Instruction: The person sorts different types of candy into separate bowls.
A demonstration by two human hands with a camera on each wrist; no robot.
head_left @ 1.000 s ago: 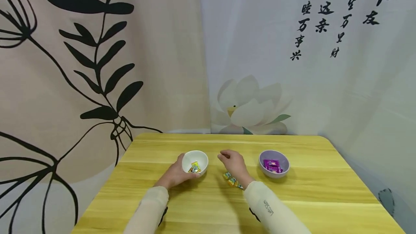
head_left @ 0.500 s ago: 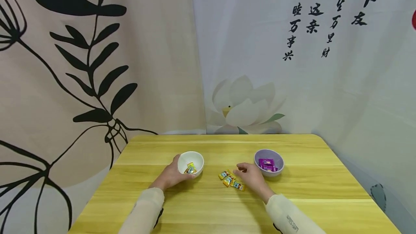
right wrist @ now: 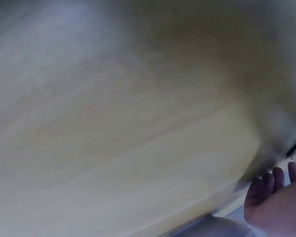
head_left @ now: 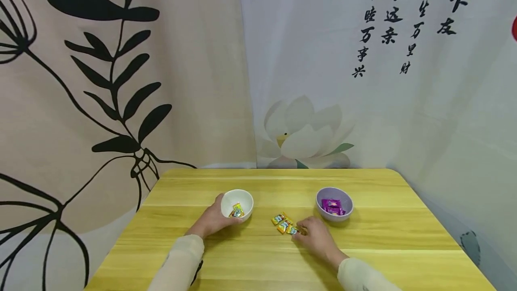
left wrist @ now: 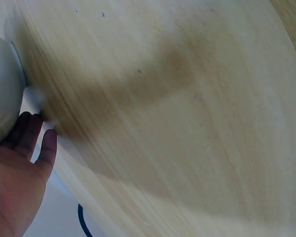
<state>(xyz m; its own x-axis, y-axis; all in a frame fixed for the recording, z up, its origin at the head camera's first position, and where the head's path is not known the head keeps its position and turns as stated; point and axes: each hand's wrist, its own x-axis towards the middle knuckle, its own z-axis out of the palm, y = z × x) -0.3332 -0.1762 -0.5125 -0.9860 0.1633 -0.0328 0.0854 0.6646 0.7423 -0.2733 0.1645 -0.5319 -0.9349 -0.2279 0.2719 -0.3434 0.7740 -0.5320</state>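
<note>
In the head view my left hand point(head_left: 212, 220) holds a white bowl point(head_left: 247, 212) by its left side, thumb along the near side. Yellow wrapped candies point(head_left: 237, 210) lie inside. The left wrist view shows the bowl's outer wall point(left wrist: 4, 91) beside the fingers. To the right, several small yellow wrapped candies point(head_left: 283, 226) lie in a loose group on the table. My right hand point(head_left: 319, 238) pinches the right end of the nearest candy point(head_left: 292, 230) between thumb and fingers, which partly cover it. The right wrist view shows its curled fingers point(right wrist: 266, 183) at the right edge.
A lilac bowl point(head_left: 350, 210) holding purple wrapped candies point(head_left: 333, 207) stands just beyond my right hand. The light wooden table point(head_left: 226, 268) ends at a printed curtain point(head_left: 210, 80) behind.
My right hand has come from near the white bowl, back right and down to the yellow candies, and now pinches one. The left hand keeps hold of the white bowl.
</note>
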